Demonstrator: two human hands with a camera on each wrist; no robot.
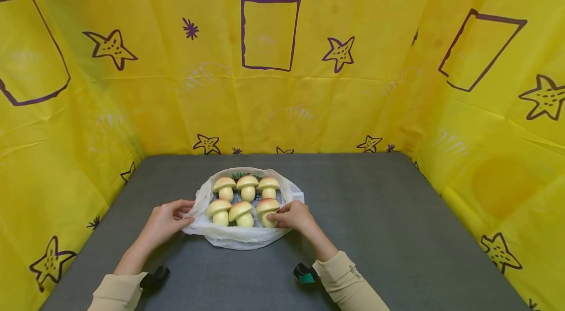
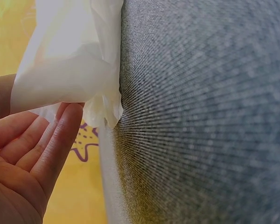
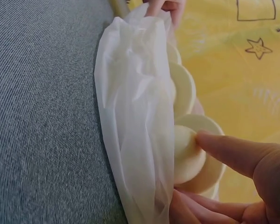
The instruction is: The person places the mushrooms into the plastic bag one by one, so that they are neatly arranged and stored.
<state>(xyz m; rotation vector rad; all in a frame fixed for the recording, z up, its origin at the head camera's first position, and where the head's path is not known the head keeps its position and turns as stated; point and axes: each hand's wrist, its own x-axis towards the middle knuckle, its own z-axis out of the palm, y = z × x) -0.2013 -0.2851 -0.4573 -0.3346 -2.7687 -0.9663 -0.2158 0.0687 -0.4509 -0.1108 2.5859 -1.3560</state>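
Note:
A white plastic bag [image 1: 247, 238] lies on the grey table with its mouth spread wide. Inside, pale yellow toy mushrooms with reddish cap tops sit in two rows, stems toward me. At the bag's left edge, my left hand [image 1: 164, 221] pinches the thin plastic; the left wrist view shows the thumb partly behind the sheet [image 2: 70, 70]. My right hand [image 1: 296, 217] grips the front-right mushroom [image 1: 267, 206]. In the right wrist view its thumb presses on the stem [image 3: 189, 156], while the other fingers are partly hidden by the bag.
The dark grey table [image 1: 388, 232] extends around the bag on all sides. Yellow cloth walls [image 1: 375, 105] with purple stars and frames enclose its back and sides. Black straps [image 1: 154, 277] are on both wrists, close to the beige sleeves [image 1: 348, 281].

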